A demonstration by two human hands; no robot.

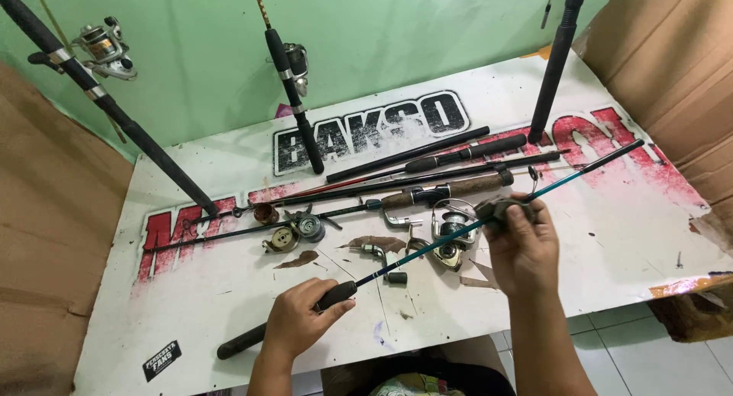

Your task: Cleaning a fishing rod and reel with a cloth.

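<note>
My left hand [299, 320] grips the black foam handle of a blue fishing rod [427, 247] near its butt end. The rod slants up to the right across the table, its thin tip reaching toward the cardboard. My right hand [519, 243] is closed around the rod's middle with a dark grey cloth [500, 209] pressed against the blank. A silver spinning reel [450, 232] lies on the table just under the rod, between my two hands.
Several rods [427, 163] and a cork-handled one [466, 188] lie across the white printed board [191, 304]. Small reel parts [294, 228] sit left of centre. Three rods lean on the green wall [191, 45]; one at centre carries a reel [296, 60]. Cardboard [672, 67] flanks both sides.
</note>
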